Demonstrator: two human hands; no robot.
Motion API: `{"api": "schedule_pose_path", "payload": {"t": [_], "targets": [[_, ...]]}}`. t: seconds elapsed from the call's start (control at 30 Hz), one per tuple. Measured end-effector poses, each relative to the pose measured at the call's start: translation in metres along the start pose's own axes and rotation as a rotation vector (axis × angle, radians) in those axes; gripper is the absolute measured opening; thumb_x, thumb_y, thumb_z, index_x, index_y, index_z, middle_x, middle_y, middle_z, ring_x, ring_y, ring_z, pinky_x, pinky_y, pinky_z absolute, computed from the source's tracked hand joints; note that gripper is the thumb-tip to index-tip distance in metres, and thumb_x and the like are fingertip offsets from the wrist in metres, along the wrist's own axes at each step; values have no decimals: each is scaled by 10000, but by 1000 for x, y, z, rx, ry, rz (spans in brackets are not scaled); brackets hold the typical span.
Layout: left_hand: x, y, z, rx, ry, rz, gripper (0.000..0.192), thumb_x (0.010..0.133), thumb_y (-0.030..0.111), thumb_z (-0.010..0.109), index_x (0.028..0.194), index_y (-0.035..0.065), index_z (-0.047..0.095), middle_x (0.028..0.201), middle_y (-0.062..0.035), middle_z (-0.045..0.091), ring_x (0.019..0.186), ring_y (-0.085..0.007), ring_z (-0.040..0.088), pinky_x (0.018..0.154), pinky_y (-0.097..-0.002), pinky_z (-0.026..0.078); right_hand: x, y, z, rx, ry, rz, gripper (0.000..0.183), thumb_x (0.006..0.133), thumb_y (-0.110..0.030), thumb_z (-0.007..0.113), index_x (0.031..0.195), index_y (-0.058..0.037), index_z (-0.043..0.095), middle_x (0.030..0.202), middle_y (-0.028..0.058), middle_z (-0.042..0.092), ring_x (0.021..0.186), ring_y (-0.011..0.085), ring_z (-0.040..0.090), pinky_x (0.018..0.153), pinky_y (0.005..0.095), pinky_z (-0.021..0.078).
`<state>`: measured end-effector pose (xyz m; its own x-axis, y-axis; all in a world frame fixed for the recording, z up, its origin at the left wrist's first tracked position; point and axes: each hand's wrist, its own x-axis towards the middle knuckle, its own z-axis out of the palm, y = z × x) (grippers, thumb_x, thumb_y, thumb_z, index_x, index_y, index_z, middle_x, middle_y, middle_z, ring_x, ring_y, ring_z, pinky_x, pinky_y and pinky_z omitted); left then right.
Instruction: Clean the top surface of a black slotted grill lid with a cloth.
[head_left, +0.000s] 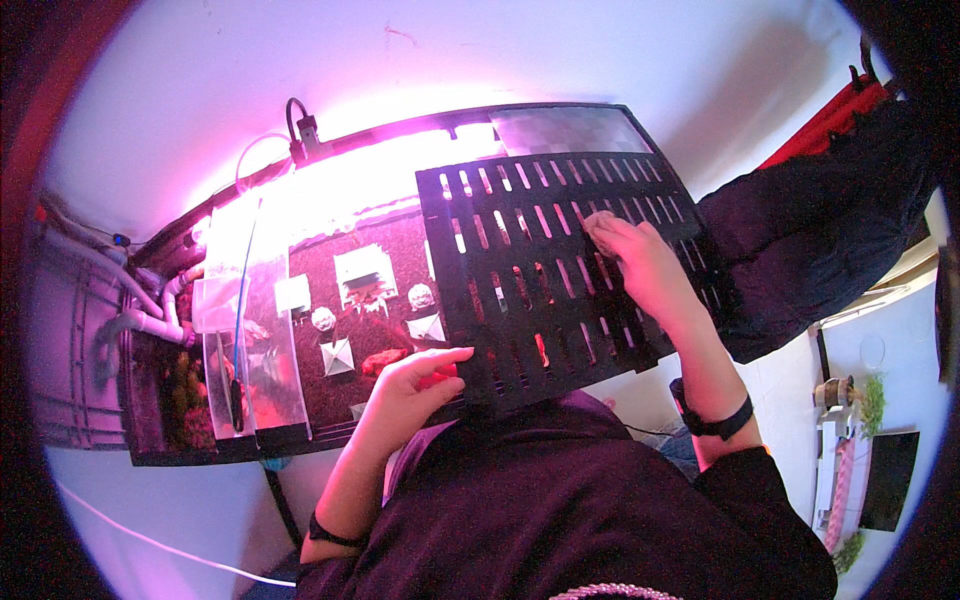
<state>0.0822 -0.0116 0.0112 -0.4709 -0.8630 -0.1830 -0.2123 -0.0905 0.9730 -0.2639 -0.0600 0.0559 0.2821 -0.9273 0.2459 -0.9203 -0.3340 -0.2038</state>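
A black slotted panel (480, 217) lies tilted over the right part of a lit aquarium tank (315, 444), with rows of long narrow slots cut through it. At its near left corner is my left hand (412, 390), its index finger and thumb on the edge. My right hand (637, 259) presses a small, pale, crumpled wad (602, 231), likely a cloth or tissue, onto the panel's upper middle. Some slots are covered by that hand. Left of the panel, pale pyramid ornaments (337, 356) and a red-orange object (384, 361) show inside the tank on dark gravel.
Clear plastic partitions (274, 375) and a blue-and-black rod (238, 375) are at the tank's left. White pipes (142, 322) run beside it. A bright lamp glows along the back, near a black cable fitting (304, 135). Dark cloth (810, 240) hangs at the right.
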Motion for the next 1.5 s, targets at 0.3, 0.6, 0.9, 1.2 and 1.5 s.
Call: {"api": "schedule_pose_path", "payload": {"t": [0.3,0.6,0.9,1.2,1.5], "targets": [[5,-2,5,-322,-2,-132,448,860,0,669,1299,76,614,956,27,618,837,-41,566,766,-201,464,-69,60,-11,380,405,503,448,870,66,434,1248,-65,636,1094,112,701,855,171,690,811,290,529],[12,23,1,-739,-31,-163,428,869,-73,596,1290,2,581,1019,-64,687,855,-104,652,739,-247,540,-131,117,-30,460,527,824,407,902,0,454,1283,-40,589,1126,95,681,954,158,657,801,294,531],[13,19,0,-653,-62,-188,437,874,-70,605,1304,-4,567,1106,-72,672,903,-118,652,779,-245,539,-120,114,-60,466,571,748,338,915,-11,490,1226,-26,622,1139,96,678,1014,167,640,889,293,492],[18,9,-2,-413,-141,-274,443,867,-55,632,1299,34,590,995,6,645,805,-53,574,754,-204,489,-123,97,-62,373,572,767,361,910,-5,483,1240,-51,622,1089,87,697,961,160,662,833,286,514],[36,22,25,-174,-187,-205,443,846,-29,668,1270,92,637,904,57,603,779,-33,525,721,-198,464,-141,147,-42,396,560,810,382,890,11,476,1236,-42,626,1126,96,696,1008,187,668,893,310,510]]}}
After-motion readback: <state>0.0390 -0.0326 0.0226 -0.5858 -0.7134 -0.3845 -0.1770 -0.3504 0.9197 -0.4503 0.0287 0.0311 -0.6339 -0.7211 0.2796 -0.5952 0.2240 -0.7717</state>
